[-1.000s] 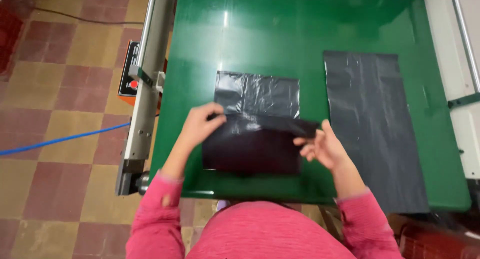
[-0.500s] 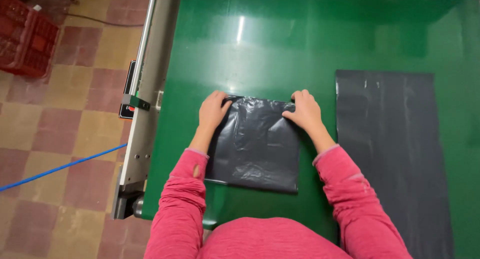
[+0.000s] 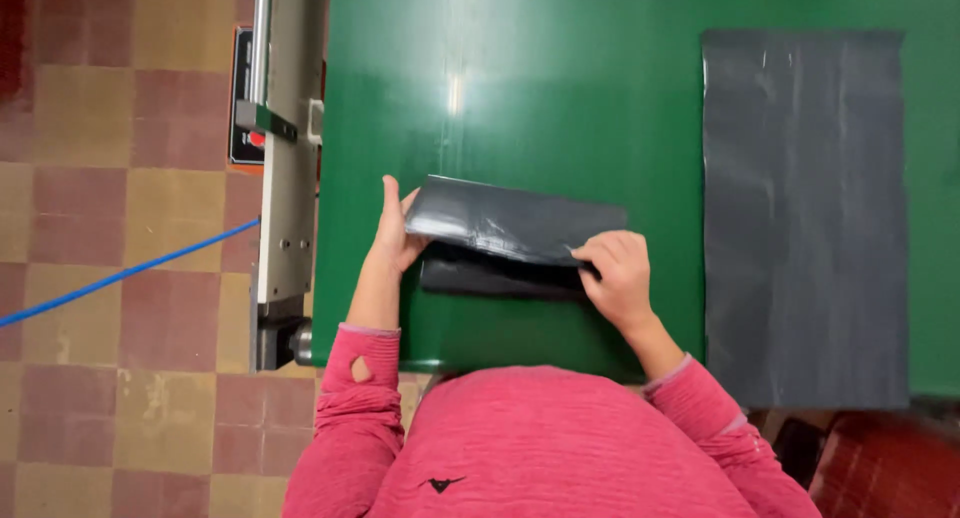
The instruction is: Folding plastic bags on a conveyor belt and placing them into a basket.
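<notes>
- While the folded dark plastic bag [image 3: 510, 240] lies on the green worktop [image 3: 520, 98], both hands work it from opposite ends, which keeps the slippery film from sliding as its top layer is turned.
- Left hand [image 3: 393, 230]: fingers extended and flat against the bag's left edge, thumb side up. Grip here is open, more a brace than a pinch; nothing is enclosed in it. Judged purpose: to pin the left edge as a stop.
- Right hand [image 3: 615, 273]: fingers curled shut on the right-hand edge of the bag's upper flap, pinching the film. The flap rises away from this grip toward the left hand, tilted off the lower layer.
- Lower layer lies flat just below and between the two grips, touching the worktop.
- Bag position: directly between the hands, close to the near worktop edge, in front of the person's pink-sleeved torso.
- Second dark plastic sheet [image 3: 805, 218]: spread flat and unfolded, well apart to the right of the right grip, not touched. Probably laid out flat so it stays smooth.
- Left of the left grip: metal side rail [image 3: 285, 178] with a small control box [image 3: 245, 103], then a blue cable [image 3: 120, 276] across the tiled floor [image 3: 110, 378].
- Counts: hands 2; dark plastic pieces 2 (1 folded and held, 1 flat); rail 1; cable 1.
</notes>
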